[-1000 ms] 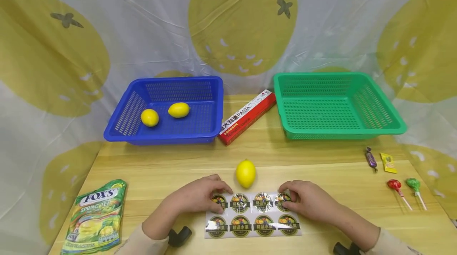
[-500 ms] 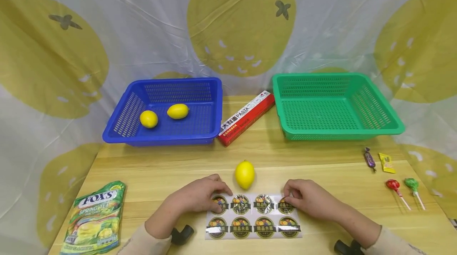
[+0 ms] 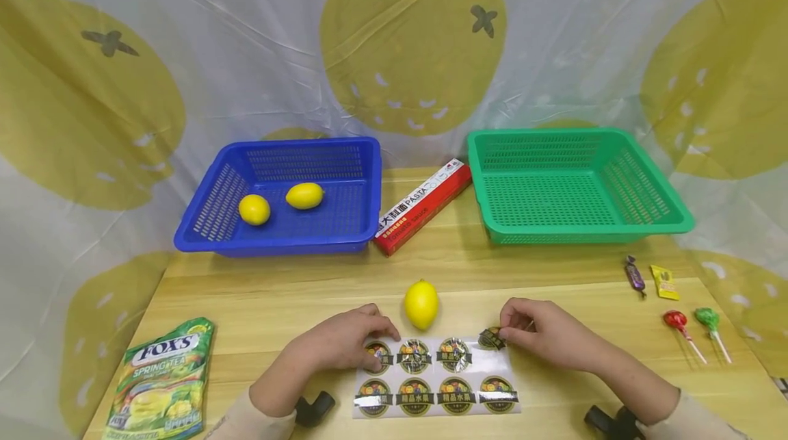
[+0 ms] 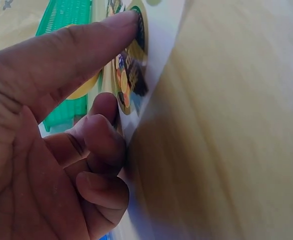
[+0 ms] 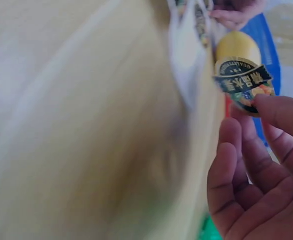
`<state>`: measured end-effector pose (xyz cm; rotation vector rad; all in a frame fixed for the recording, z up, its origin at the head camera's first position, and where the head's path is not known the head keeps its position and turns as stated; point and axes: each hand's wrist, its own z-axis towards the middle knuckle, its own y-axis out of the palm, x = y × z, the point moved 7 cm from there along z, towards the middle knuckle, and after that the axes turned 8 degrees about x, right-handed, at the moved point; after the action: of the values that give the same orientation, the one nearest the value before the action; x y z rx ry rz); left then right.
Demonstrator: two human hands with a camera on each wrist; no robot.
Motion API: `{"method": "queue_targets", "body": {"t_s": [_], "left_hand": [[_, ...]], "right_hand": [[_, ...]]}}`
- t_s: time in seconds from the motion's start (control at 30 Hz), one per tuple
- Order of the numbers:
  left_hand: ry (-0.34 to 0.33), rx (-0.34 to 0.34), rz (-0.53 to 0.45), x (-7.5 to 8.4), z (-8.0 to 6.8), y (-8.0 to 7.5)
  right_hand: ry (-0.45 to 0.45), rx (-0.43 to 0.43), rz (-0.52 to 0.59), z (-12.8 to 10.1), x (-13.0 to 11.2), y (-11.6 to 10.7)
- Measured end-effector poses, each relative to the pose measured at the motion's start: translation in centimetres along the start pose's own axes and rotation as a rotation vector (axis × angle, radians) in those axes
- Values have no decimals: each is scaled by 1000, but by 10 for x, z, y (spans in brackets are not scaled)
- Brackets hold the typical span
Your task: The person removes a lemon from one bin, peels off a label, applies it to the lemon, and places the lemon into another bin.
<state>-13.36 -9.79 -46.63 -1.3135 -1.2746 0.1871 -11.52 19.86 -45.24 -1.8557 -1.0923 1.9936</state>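
A sheet of round fruit stickers (image 3: 437,378) lies at the table's near edge. My left hand (image 3: 345,343) presses down the sheet's top left corner; in the left wrist view a straight finger (image 4: 94,37) lies on a sticker (image 4: 129,82). My right hand (image 3: 542,337) pinches one peeled sticker (image 3: 491,338) lifted just off the sheet's top right corner; the right wrist view shows that sticker (image 5: 244,84) held at the fingertips. A yellow lemon (image 3: 421,304) sits on the table just behind the sheet, between the hands.
A blue basket (image 3: 215,238) at back left holds two lemons (image 3: 254,209). A green basket (image 3: 677,224) stands at back right, a red pasta box (image 3: 425,204) between them. A Fox's candy bag (image 3: 163,378) lies front left. Wrapped candies (image 3: 634,274) and two lollipops (image 3: 677,321) lie at right.
My right hand has peeled the top right sticker from the sheet and drawn it a little up and right. The left hand has stayed on the sheet.
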Motion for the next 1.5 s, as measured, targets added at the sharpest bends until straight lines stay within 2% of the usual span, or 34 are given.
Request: {"method": "queue_targets", "body": {"t_s": [0.1, 0.2, 0.33, 0.4, 0.5, 0.6, 0.7, 0.83, 1.0, 1.27, 1.5], "left_hand": [[-5, 8, 22, 3, -2, -2], [9, 44, 60, 8, -2, -7], [92, 164, 65, 28, -1, -17], [138, 232, 0, 40, 1, -21], [172, 305, -150, 57, 5, -24], [186, 366, -263, 66, 10, -24], [202, 420, -312, 69, 12, -25], [158, 456, -398, 65, 14, -26], [55, 489, -498, 51, 16, -27], [-59, 481, -547, 36, 22, -24], [-158, 509, -553, 23, 28, -20]], "right_hand": [[-10, 30, 4, 4, -9, -2], [-35, 58, 9, 9, -23, -4], [-72, 83, 34, 16, -42, -2], [-84, 89, 49, 19, -51, 0], [-107, 102, 54, 26, -64, 3], [-131, 115, 61, 31, -75, 6], [-150, 119, 79, 34, -83, 10], [-141, 125, 89, 38, -84, 15], [-52, 113, 111, 43, -71, 23], [19, 154, 156, 53, -58, 32], [151, 193, 142, 66, -48, 41]]}}
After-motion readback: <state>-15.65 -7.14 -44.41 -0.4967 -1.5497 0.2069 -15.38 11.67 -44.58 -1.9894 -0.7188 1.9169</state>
